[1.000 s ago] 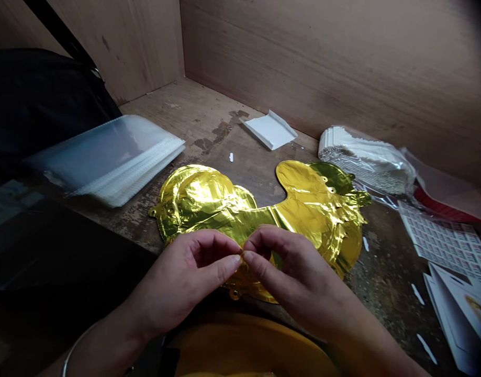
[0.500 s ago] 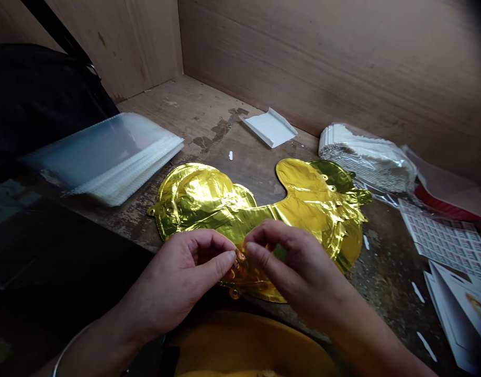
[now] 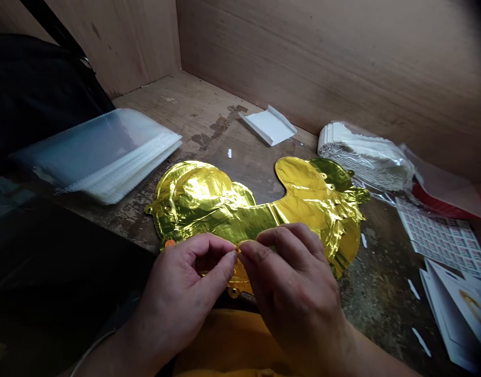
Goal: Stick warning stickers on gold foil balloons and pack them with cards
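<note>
- Gold foil shapes (image 3: 252,220) lie flat, overlapping, on the worn tabletop (image 3: 259,175), just beyond and partly under both hands.
- Left hand (image 3: 185,288): thumb and forefinger pinched together on a small piece (image 3: 237,250), too tiny to identify.
- Right hand (image 3: 299,280): fingertips meet that pinch; whether they grip cannot be told.
- Fine fingertip work seems midway; nothing visible looks finished, and what remains is unclear.
- Room opens beyond the foil, towards folded white paper (image 3: 269,126); clear sleeves (image 3: 118,152) bound the left, a wrapped bundle (image 3: 361,157) the right.

Head cam, fwd/down @ hands (image 3: 181,293)
</note>
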A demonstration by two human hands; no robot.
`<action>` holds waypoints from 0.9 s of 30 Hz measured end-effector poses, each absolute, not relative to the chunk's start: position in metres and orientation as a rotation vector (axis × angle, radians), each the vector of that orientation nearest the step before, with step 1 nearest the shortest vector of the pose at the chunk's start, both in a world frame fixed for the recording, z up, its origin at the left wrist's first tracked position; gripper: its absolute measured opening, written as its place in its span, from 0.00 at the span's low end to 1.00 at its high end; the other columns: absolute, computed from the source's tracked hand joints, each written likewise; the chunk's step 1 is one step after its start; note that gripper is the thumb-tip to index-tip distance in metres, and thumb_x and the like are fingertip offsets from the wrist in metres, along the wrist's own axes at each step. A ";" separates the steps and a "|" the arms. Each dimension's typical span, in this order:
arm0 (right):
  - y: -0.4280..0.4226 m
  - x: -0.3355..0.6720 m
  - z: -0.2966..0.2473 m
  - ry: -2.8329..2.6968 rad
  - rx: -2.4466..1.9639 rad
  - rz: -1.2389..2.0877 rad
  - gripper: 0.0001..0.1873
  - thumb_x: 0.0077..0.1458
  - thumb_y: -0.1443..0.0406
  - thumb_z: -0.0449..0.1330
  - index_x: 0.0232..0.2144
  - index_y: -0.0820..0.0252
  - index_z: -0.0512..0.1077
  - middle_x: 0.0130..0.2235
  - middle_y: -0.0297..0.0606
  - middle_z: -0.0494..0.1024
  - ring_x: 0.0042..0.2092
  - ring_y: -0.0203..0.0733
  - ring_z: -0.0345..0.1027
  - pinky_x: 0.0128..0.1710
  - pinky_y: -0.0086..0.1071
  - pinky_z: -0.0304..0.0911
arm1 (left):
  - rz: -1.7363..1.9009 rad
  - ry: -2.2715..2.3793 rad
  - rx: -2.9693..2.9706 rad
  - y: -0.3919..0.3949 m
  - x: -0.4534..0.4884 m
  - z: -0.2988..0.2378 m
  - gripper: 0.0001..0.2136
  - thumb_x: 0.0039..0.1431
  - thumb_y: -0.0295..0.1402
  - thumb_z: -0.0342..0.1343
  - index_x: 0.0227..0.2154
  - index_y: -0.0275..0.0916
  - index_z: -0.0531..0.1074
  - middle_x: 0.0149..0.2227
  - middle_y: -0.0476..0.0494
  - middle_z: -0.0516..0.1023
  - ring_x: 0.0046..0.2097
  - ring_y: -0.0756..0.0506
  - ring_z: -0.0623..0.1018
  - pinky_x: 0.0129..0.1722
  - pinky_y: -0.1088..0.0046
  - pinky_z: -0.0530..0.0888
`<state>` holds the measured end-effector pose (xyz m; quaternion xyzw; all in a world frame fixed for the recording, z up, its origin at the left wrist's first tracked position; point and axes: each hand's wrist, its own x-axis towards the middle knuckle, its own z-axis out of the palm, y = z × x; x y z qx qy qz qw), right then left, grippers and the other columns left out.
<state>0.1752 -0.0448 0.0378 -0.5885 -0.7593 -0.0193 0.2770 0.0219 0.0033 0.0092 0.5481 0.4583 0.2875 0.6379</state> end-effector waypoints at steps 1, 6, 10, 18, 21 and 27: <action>-0.044 0.175 0.038 -2.036 -1.590 -0.052 0.06 0.57 0.71 0.58 0.34 0.64 0.76 0.31 0.40 0.72 0.34 0.42 0.59 0.36 0.38 0.55 | 0.660 1.054 1.278 0.003 0.022 0.009 0.05 0.57 0.34 0.60 0.33 0.39 0.77 0.30 0.50 0.80 0.33 0.49 0.79 0.33 0.78 0.76; -0.044 0.175 0.037 -2.063 -1.606 -0.049 0.07 0.57 0.71 0.57 0.33 0.64 0.76 0.30 0.40 0.72 0.33 0.42 0.59 0.33 0.37 0.53 | 0.684 1.053 1.425 0.001 0.022 0.007 0.05 0.59 0.34 0.58 0.35 0.41 0.77 0.32 0.51 0.81 0.33 0.49 0.80 0.33 0.79 0.76; -0.042 0.177 0.038 -2.106 -1.597 0.011 0.08 0.57 0.71 0.57 0.34 0.65 0.76 0.30 0.40 0.72 0.33 0.43 0.59 0.34 0.38 0.54 | 0.679 1.080 1.597 0.002 0.021 0.009 0.05 0.59 0.33 0.57 0.35 0.42 0.77 0.34 0.51 0.81 0.34 0.50 0.80 0.33 0.79 0.75; -0.038 0.178 0.040 -2.196 -1.593 0.046 0.09 0.58 0.71 0.56 0.32 0.65 0.76 0.29 0.40 0.72 0.33 0.43 0.59 0.34 0.38 0.55 | 0.698 1.079 1.905 0.006 0.021 0.010 0.04 0.59 0.32 0.57 0.33 0.42 0.77 0.33 0.51 0.82 0.34 0.48 0.79 0.36 0.78 0.72; -0.037 0.180 0.039 -2.218 -1.582 0.053 0.08 0.57 0.71 0.57 0.30 0.65 0.76 0.28 0.39 0.71 0.32 0.42 0.58 0.33 0.38 0.55 | 0.697 1.049 1.935 0.006 0.021 0.010 0.04 0.60 0.32 0.57 0.33 0.42 0.77 0.33 0.51 0.82 0.33 0.49 0.79 0.36 0.79 0.71; -0.033 0.181 0.035 -2.201 -1.531 0.038 0.10 0.57 0.70 0.57 0.25 0.64 0.75 0.27 0.38 0.71 0.31 0.40 0.57 0.33 0.37 0.57 | 0.646 1.050 1.845 0.007 0.022 0.006 0.04 0.60 0.33 0.57 0.34 0.43 0.77 0.32 0.53 0.81 0.31 0.50 0.79 0.34 0.80 0.71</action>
